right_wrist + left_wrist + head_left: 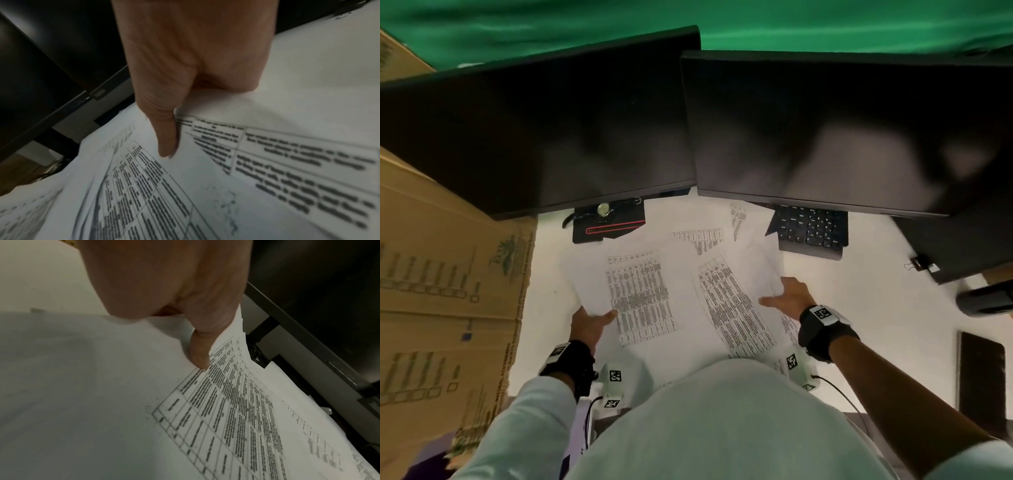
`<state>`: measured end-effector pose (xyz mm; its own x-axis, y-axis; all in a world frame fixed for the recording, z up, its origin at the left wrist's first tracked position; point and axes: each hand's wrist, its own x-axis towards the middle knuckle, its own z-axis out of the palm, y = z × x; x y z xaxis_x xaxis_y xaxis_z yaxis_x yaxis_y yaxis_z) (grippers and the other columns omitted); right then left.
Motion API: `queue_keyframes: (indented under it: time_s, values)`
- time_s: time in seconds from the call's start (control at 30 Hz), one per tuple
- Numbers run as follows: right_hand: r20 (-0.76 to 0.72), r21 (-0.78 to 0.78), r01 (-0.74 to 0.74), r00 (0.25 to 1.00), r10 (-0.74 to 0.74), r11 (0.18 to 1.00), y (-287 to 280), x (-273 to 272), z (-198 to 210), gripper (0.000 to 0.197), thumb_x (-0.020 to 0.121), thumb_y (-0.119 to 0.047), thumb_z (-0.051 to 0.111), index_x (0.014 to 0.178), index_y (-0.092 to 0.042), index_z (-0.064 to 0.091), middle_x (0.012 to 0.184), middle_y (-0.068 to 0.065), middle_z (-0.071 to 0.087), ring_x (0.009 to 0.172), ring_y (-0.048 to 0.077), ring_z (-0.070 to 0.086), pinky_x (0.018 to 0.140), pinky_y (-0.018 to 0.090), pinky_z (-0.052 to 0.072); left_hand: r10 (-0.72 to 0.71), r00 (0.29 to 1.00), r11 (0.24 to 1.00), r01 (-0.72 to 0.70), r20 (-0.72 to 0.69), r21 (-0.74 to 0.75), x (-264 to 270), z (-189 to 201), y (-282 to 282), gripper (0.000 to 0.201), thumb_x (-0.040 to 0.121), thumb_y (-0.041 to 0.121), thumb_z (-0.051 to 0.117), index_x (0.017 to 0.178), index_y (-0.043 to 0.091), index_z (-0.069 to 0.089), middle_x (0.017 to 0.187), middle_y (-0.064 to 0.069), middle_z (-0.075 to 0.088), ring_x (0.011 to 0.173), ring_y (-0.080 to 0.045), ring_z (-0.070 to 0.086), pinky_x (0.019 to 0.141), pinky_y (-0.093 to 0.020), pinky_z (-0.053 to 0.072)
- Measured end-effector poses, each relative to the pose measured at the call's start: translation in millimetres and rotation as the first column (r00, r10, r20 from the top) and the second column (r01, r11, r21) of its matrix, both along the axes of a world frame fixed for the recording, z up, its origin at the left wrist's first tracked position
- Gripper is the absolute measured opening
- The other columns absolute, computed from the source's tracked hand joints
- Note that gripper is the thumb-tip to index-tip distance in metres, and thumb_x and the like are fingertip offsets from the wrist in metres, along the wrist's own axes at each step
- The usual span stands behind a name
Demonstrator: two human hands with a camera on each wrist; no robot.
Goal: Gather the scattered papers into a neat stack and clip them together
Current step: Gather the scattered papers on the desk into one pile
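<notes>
The papers (pixel 647 291), white sheets printed with dense black tables, lie fanned and overlapping on the counter (pixel 887 329) between both hands. The left hand (pixel 589 325) pinches their left edge; the right hand (pixel 787 298) pinches the right edge, thumbs on top.

A white tabletop (pixel 876 308) is seen, on which overlapping white printed paper sheets (pixel 643 294) are spread. A black keyboard (pixel 811 229), a small black binder clip (pixel 919 264) and a dark flat phone (pixel 981 373) are also laid on it.
</notes>
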<state>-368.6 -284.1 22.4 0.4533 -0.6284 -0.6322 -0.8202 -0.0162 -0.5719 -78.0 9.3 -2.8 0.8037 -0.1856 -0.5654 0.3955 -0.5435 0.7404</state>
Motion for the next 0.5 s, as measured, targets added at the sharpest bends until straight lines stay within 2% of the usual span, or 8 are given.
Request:
queue_keyframes:
  time_s: [0.07, 0.13, 0.23, 0.3, 0.4, 0.5]
  values:
    - [0.007, -0.044, -0.005, 1.000, 0.005, 0.999, 3, 0, 7, 0.051, 0.077, -0.022, 0.081, 0.121, -0.004, 0.061, 0.116, 0.009, 0.065, 0.108, 0.027, 0.061, 0.091, 0.030, 0.047, -0.027, 1.000, 0.999, 0.027, 0.006, -0.018, -1, -1, -2, 0.050, 0.078, -0.004, 0.075, 0.125, -0.005, 0.057, 0.119, -0.016, 0.066, 0.109, -0.031, 0.062, 0.103, -0.044, 0.044]
    - [0.030, -0.113, -0.013, 0.999, 0.016, 0.994, 1, 0, 22, 0.042, 0.077, -0.021, 0.081, 0.113, -0.004, 0.066, 0.109, 0.008, 0.068, 0.100, 0.026, 0.064, 0.085, 0.029, 0.048, -0.049, 0.999, 0.998, 0.049, 0.012, -0.027, -2, -1, -6, 0.048, 0.078, -0.004, 0.075, 0.123, -0.004, 0.058, 0.115, -0.014, 0.066, 0.104, -0.026, 0.061, 0.101, -0.039, 0.044]
    - [0.013, -0.321, -0.049, 0.998, 0.056, 0.946, -12, -4, 57, 0.030, 0.078, -0.022, 0.078, 0.102, -0.006, 0.071, 0.100, 0.011, 0.073, 0.089, 0.027, 0.067, 0.075, 0.027, 0.047, -0.096, 0.995, 0.994, 0.096, -0.001, -0.046, 1, -3, -9, 0.046, 0.076, -0.002, 0.078, 0.119, 0.004, 0.062, 0.113, -0.012, 0.068, 0.107, -0.028, 0.064, 0.101, -0.040, 0.045]
    - [-0.017, -0.393, -0.104, 0.994, 0.106, 0.914, -22, -8, 88, 0.027, 0.080, -0.021, 0.076, 0.101, -0.006, 0.071, 0.095, 0.011, 0.072, 0.082, 0.025, 0.065, 0.069, 0.025, 0.044, -0.132, 0.991, 0.990, 0.131, -0.011, -0.047, 4, -5, -14, 0.044, 0.075, 0.000, 0.079, 0.115, 0.009, 0.063, 0.110, -0.009, 0.069, 0.108, -0.029, 0.064, 0.100, -0.040, 0.045]
    - [-0.069, -0.410, -0.215, 0.976, 0.205, 0.886, -36, -16, 144, 0.015, 0.080, -0.021, 0.077, 0.091, -0.016, 0.068, 0.080, 0.003, 0.067, 0.069, 0.017, 0.059, 0.065, 0.023, 0.041, -0.180, 0.983, 0.983, 0.178, -0.031, -0.047, 5, -3, -26, 0.044, 0.075, -0.001, 0.079, 0.115, 0.007, 0.062, 0.110, -0.009, 0.068, 0.108, -0.030, 0.063, 0.099, -0.039, 0.044]
    - [-0.075, -0.349, -0.282, 0.959, 0.273, 0.894, -49, -27, 199, 0.016, 0.076, -0.022, 0.080, 0.075, -0.023, 0.065, 0.069, -0.010, 0.067, 0.063, 0.006, 0.063, 0.058, 0.025, 0.046, -0.208, 0.976, 0.978, 0.206, -0.065, -0.034, 4, 0, -37, 0.045, 0.078, -0.003, 0.076, 0.120, 0.001, 0.060, 0.111, -0.009, 0.065, 0.103, -0.025, 0.059, 0.093, -0.033, 0.041]
